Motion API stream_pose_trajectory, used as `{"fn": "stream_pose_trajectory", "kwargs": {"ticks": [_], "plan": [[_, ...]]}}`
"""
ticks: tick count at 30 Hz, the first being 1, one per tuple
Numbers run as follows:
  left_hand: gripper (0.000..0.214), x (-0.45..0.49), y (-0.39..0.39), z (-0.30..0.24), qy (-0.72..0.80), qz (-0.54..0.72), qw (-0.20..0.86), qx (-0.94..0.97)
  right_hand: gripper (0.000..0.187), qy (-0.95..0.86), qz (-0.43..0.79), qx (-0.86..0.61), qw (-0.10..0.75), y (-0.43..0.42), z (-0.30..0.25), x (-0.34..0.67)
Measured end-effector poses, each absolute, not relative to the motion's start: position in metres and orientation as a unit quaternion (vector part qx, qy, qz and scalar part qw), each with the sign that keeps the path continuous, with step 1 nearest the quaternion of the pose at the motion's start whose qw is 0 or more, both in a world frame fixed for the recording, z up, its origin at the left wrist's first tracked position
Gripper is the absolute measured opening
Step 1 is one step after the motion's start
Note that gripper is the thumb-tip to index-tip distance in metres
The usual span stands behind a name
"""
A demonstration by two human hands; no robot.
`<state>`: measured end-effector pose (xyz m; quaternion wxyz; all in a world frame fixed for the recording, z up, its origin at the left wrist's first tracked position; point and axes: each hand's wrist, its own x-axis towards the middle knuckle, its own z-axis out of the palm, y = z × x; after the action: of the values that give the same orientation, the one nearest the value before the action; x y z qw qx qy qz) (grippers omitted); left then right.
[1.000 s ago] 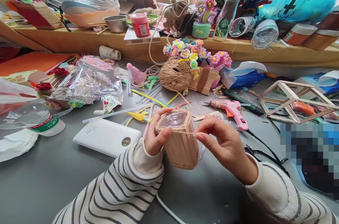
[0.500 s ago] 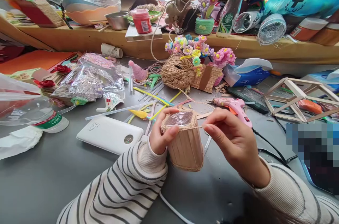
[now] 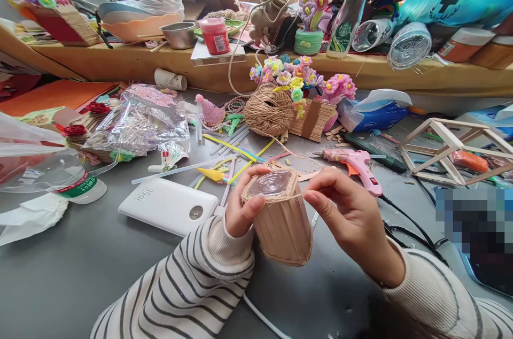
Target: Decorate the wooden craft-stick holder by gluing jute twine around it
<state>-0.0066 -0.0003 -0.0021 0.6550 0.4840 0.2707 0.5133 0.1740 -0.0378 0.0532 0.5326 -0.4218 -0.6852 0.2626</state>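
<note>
My left hand (image 3: pixel 240 209) grips a small stick-covered pot (image 3: pixel 282 223), upside down so its clear plastic base (image 3: pixel 271 182) faces up, with twine wound round the rim. My right hand (image 3: pixel 348 214) pinches the jute twine (image 3: pixel 298 158) against the pot's right upper edge. The strand loops back over the grey table (image 3: pixel 80 275) to a ball of jute twine (image 3: pixel 267 110) behind the pot. Both sleeves are white with dark stripes.
A white power bank (image 3: pixel 168 206) lies left of the pot, a pink glue gun (image 3: pixel 355 162) and its black cord to the right. Glue sticks, pipe cleaners, a cellophane bag (image 3: pixel 136 120), a wooden stick frame (image 3: pixel 452 149) and pipe-cleaner flowers (image 3: pixel 294 74) crowd the table; a cluttered wooden shelf (image 3: pixel 132 63) runs behind.
The pot has tilted slightly and my right hand has drawn the twine in closer to its rim. The view has shifted a little.
</note>
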Motion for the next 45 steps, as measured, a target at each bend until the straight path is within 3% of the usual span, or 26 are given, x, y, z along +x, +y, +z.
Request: {"fn": "stream_pose_trajectory", "kwargs": {"ticks": [7,20,30,42,45], "plan": [[0.054,0.003,-0.008,0.011,0.265,0.525,0.695,0.414,0.009,-0.677,0.278,-0.424,0.533,-0.038,0.053,0.174],[0.055,-0.004,0.001,0.007,0.219,0.46,0.724,0.465,0.013,-0.654,0.304,-0.431,0.543,-0.033,0.05,0.177],[0.056,-0.001,0.008,-0.008,0.091,0.401,0.812,0.413,0.015,-0.625,0.347,-0.42,0.559,-0.031,0.05,0.176],[0.061,-0.004,-0.011,0.032,0.256,0.374,0.846,0.279,0.016,-0.591,0.393,-0.418,0.567,-0.028,0.05,0.177],[0.058,0.006,-0.016,0.033,0.303,0.433,0.783,0.327,0.016,-0.577,0.405,-0.422,0.57,-0.026,0.048,0.177]]}}
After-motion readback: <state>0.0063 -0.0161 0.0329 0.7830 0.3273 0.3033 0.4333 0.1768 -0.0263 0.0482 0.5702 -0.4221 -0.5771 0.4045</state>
